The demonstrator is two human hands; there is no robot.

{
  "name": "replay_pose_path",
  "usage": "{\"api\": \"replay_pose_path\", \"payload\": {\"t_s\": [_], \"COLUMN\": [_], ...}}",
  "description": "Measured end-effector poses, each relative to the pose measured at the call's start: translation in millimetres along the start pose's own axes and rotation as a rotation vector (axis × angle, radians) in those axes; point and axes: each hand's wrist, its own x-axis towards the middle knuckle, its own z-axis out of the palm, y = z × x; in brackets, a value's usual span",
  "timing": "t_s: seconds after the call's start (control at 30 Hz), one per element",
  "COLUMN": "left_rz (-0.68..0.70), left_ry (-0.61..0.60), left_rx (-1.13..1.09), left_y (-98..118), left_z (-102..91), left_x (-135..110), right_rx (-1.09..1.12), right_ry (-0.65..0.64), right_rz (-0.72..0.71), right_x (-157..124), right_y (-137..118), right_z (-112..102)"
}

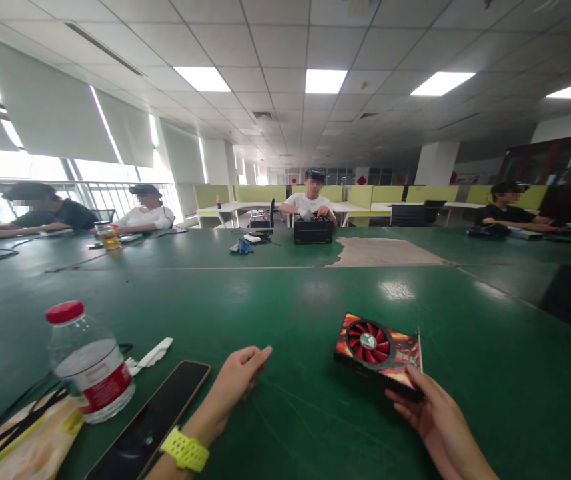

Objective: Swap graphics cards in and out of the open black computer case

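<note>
A graphics card (378, 352) with a red fan and a flame pattern sits just above the green table (315, 313), right of centre. My right hand (432, 413) grips its near right corner. My left hand (235, 381) rests on the table to the left, fingers loosely curled and pointing right, holding nothing. A yellow-green watch (185, 451) is on that wrist. A phone (152, 420) lies face up beside the left forearm.
A water bottle (88, 363) with a red cap stands at the near left, next to a packet (30, 443) with black cables and a white wrapper (152, 355). Several people sit at the far side; one handles a black box (313, 230).
</note>
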Motion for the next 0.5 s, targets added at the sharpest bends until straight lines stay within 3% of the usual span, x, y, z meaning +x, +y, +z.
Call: {"api": "replay_pose_path", "payload": {"t_s": [0.13,0.27,0.4,0.5], "left_rz": [-0.222,-0.138,0.018,0.072], "left_ry": [-0.045,0.054,0.186,0.207], "left_rx": [-0.107,-0.045,0.152,0.282], "left_y": [-25,-28,-30,-34], "left_z": [-21.2,-33.7,-42.9,-44.9], "left_x": [-17,-20,-18,-19], "right_rx": [0.083,0.103,0.085,0.058], "right_ry": [-0.004,-0.003,-0.012,-0.031], "right_rz": [-0.096,-0.132,-0.165,-0.156], "right_x": [-6,-8,-9,-13], "right_y": [-7,-11,-10,-6], "right_z": [5,3,0,2]}}
